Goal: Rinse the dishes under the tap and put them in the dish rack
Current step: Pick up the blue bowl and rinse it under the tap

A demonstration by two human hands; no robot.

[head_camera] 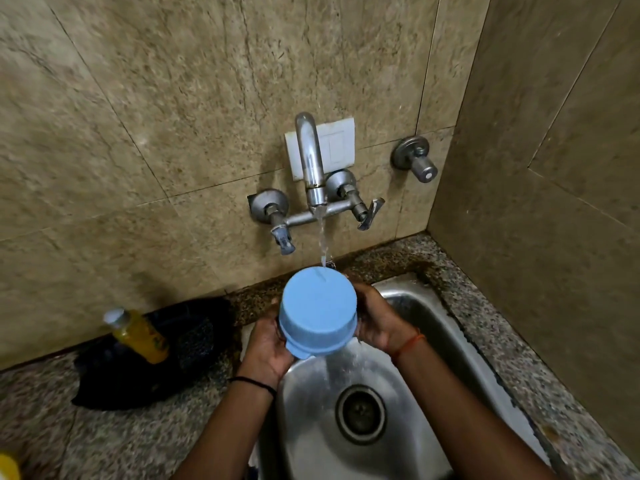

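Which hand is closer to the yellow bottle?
Left. The left hand grips the blue plastic bowl on the side facing the yellow bottle; the right hand grips the bowl's far side.

Dim, warm, even light; soft glare on sink basin [398, 358] (steel sheen). Wide-angle bending toward edges, slight blur at 7 o'clock.

Both hands grip upturned blue bowl [318, 308], under running tap [311, 161], over steel sink [433, 327]

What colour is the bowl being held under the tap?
Light blue bowl, seen best in the head view.
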